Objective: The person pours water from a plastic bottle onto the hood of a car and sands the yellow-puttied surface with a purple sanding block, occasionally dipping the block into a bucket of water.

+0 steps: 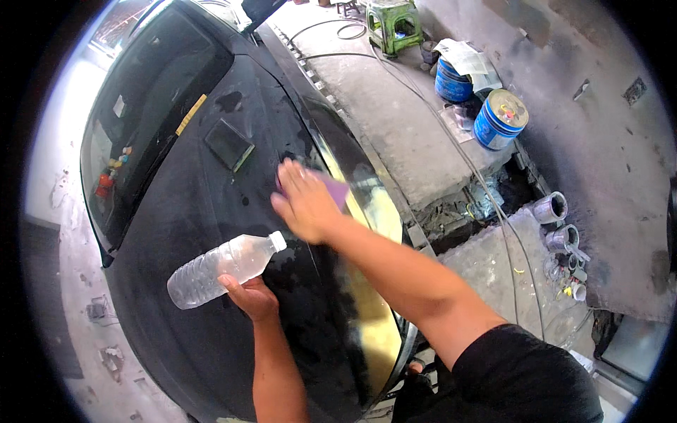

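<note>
Item: clear plastic bottle (pixel 218 271), ribbed, with a white cap (pixel 278 241); it is leaning well over above the black hood (pixel 211 211) of a car, its cap end pointing to the right and slightly up.

Left hand (pixel 252 296): its grip is holding the bottle from below, the thumb lying along the near side.

Item: purple sheet (pixel 338 192); it is lying beneath the right hand near the hood's right edge, one corner showing past the wrist side.

Right hand (pixel 307 204): its grip is spreading wide and flat over the sheet, fingers extending, thumb standing apart; the outline is appearing blurred.

Item: dark rectangular pad (pixel 229 144); it is resting on the hood, between the right hand and the windshield (pixel 162 63).

Item: yellow strip (pixel 191 115); it is lying along the windshield's lower edge.

Item: fender (pixel 377 345); it is showing pale yellow patches beside the hood.

Surroundings: a green stool (pixel 393 28) is standing on the floor (pixel 402 134); two blue buckets (pixel 499 127) are standing near the wall (pixel 592 141).
</note>
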`<state>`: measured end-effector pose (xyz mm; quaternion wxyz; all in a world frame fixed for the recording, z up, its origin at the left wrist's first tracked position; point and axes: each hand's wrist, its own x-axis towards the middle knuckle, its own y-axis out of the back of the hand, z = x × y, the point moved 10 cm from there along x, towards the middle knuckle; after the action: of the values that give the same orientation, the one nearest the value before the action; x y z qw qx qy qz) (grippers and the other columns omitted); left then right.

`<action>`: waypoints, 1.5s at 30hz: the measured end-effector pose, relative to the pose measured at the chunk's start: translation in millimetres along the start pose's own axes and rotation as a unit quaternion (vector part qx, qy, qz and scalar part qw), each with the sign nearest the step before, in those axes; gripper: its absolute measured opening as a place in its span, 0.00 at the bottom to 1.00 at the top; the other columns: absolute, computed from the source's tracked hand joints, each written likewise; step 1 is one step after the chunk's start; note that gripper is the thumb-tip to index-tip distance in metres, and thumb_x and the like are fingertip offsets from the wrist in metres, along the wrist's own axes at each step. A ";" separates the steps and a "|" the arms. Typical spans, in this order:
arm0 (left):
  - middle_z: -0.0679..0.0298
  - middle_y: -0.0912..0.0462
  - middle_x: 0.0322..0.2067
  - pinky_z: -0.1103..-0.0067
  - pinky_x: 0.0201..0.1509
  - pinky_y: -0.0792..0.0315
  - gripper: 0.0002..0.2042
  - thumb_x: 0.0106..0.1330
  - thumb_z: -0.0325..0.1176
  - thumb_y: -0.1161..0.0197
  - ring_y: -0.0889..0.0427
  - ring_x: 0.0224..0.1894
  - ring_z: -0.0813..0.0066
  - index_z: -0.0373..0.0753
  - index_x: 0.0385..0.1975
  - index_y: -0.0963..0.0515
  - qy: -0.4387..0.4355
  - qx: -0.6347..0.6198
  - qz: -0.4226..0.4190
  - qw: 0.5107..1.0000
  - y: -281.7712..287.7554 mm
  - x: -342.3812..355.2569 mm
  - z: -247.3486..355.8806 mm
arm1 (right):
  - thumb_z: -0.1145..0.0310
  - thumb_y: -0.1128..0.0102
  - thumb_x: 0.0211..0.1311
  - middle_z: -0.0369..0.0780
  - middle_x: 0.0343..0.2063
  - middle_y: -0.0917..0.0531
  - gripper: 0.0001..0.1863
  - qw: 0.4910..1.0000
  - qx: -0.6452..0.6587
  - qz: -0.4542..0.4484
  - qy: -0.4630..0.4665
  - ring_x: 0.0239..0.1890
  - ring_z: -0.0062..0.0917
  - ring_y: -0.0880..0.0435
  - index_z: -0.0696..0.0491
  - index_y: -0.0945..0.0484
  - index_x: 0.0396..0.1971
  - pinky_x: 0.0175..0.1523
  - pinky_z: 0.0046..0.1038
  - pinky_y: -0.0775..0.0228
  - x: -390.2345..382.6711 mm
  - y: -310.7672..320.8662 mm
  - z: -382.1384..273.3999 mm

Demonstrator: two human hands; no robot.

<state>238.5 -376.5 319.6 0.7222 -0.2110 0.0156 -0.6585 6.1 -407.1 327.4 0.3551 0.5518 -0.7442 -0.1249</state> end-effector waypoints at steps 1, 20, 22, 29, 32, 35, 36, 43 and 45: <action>0.48 0.26 0.58 0.59 0.66 0.32 0.33 0.76 0.59 0.61 0.25 0.60 0.53 0.31 0.62 0.35 -0.007 0.010 0.007 1.000 11.8 0.6 10.3 | 0.52 0.55 0.72 0.60 0.69 0.41 0.37 1.000 0.005 -0.013 0.021 0.72 0.51 0.42 0.67 0.44 0.68 0.74 0.45 0.51 -35.4 4.0 -24.6; 0.47 0.26 0.58 0.62 0.65 0.31 0.31 0.76 0.54 0.56 0.24 0.60 0.55 0.29 0.62 0.35 -0.013 0.023 -0.058 0.998 -2.3 1.3 12.8 | 0.44 0.46 0.64 0.56 0.72 0.44 0.45 0.987 -0.094 -0.126 0.042 0.76 0.47 0.50 0.66 0.42 0.68 0.77 0.46 0.61 -196.1 1.8 -44.0; 0.48 0.26 0.58 0.63 0.65 0.31 0.30 0.76 0.53 0.55 0.24 0.60 0.56 0.29 0.62 0.35 -0.001 0.033 -0.034 0.999 2.7 2.3 9.5 | 0.42 0.46 0.63 0.54 0.71 0.41 0.43 0.987 -0.075 -0.143 0.006 0.75 0.45 0.47 0.63 0.38 0.66 0.76 0.46 0.59 -247.6 2.5 -58.7; 0.49 0.25 0.56 0.64 0.65 0.32 0.29 0.76 0.53 0.52 0.23 0.59 0.59 0.27 0.58 0.33 0.023 0.053 -0.044 0.997 -9.9 5.0 1.7 | 0.44 0.63 0.73 0.54 0.72 0.45 0.39 0.987 -0.149 -0.057 0.027 0.76 0.45 0.51 0.64 0.42 0.69 0.77 0.43 0.62 -96.3 16.5 -18.3; 0.49 0.25 0.57 0.65 0.66 0.32 0.30 0.75 0.53 0.51 0.23 0.59 0.59 0.26 0.59 0.33 0.028 0.046 -0.043 0.998 -16.8 3.7 -0.3 | 0.45 0.63 0.73 0.54 0.72 0.45 0.39 0.987 -0.158 -0.037 0.014 0.76 0.46 0.51 0.64 0.43 0.69 0.77 0.44 0.61 -94.3 16.7 -8.3; 0.49 0.25 0.57 0.65 0.66 0.32 0.31 0.75 0.54 0.49 0.23 0.59 0.58 0.26 0.59 0.33 0.031 0.043 -0.014 0.999 5.6 6.3 0.5 | 0.43 0.62 0.72 0.54 0.73 0.46 0.41 0.984 -0.158 -0.085 0.017 0.76 0.45 0.52 0.64 0.43 0.69 0.78 0.44 0.65 -176.1 6.7 -43.8; 0.49 0.25 0.57 0.64 0.65 0.32 0.31 0.74 0.54 0.49 0.23 0.60 0.58 0.26 0.60 0.34 0.031 0.045 -0.021 0.998 6.7 7.1 1.8 | 0.41 0.61 0.71 0.54 0.73 0.46 0.43 0.986 -0.136 -0.097 0.003 0.76 0.46 0.52 0.64 0.43 0.70 0.78 0.45 0.65 -216.5 8.4 -54.6; 0.49 0.25 0.55 0.66 0.63 0.30 0.32 0.73 0.53 0.46 0.23 0.58 0.60 0.26 0.59 0.34 0.028 0.044 -0.031 0.998 -1.3 7.6 4.9 | 0.43 0.63 0.73 0.53 0.74 0.48 0.41 0.979 -0.181 -0.089 -0.019 0.77 0.44 0.56 0.61 0.47 0.72 0.78 0.44 0.66 -197.1 8.4 -42.6; 0.50 0.24 0.54 0.67 0.61 0.29 0.31 0.73 0.53 0.46 0.22 0.56 0.61 0.26 0.58 0.33 0.034 0.032 -0.043 0.998 -18.1 3.5 -2.3 | 0.45 0.63 0.74 0.53 0.73 0.47 0.38 0.979 -0.198 -0.031 -0.022 0.77 0.44 0.54 0.62 0.45 0.71 0.78 0.43 0.64 -116.7 22.6 -10.9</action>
<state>221.2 -381.3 324.2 0.6987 -0.1656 0.0099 -0.6959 13.0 -290.5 302.7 0.4371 0.4901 -0.6949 -0.2931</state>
